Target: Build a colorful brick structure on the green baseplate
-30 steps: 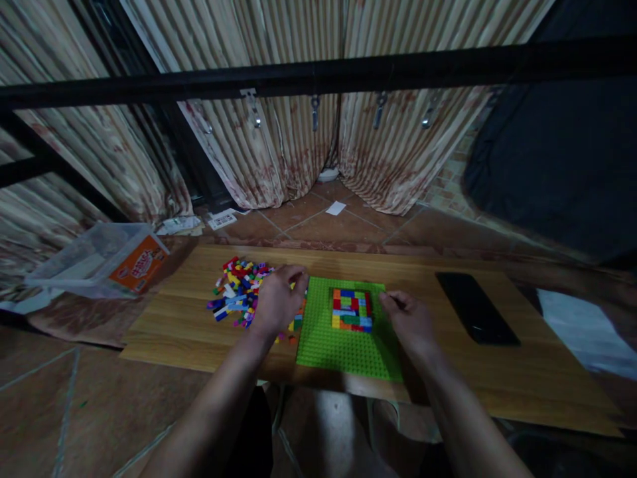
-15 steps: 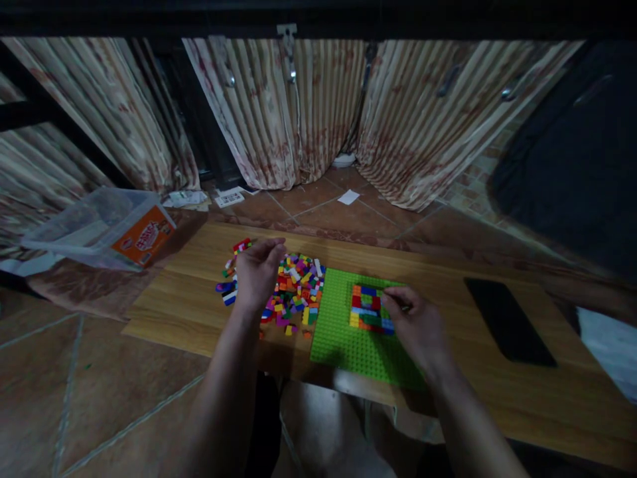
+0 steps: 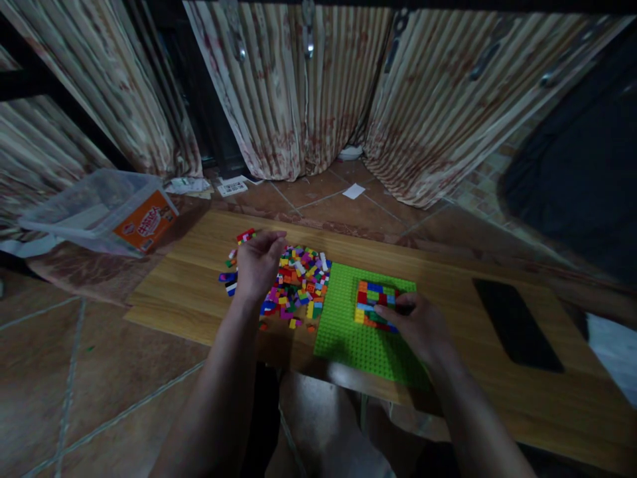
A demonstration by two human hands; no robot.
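Observation:
A green baseplate [image 3: 348, 338] lies on a low wooden board [image 3: 199, 285]. A small block of coloured bricks [image 3: 371, 299] stands on the baseplate. My right hand [image 3: 415, 325] rests on the right part of that block, fingers curled and pressing on the bricks. A loose pile of coloured bricks [image 3: 298, 285] lies left of the baseplate. My left hand [image 3: 256, 262] hovers over the pile's left side with fingers curled down; what they hold, if anything, is hidden.
A black phone [image 3: 517, 324] lies on the board at the right. A clear plastic tub [image 3: 99, 209] with an orange label sits on the floor at the left. Curtains [image 3: 318, 86] hang behind. Paper scraps [image 3: 353, 191] lie on the tiled floor.
My left hand moved left across the brick pile, away from the baseplate edge. My right hand slid onto the built block. The view tilted down and the board shifted right in it.

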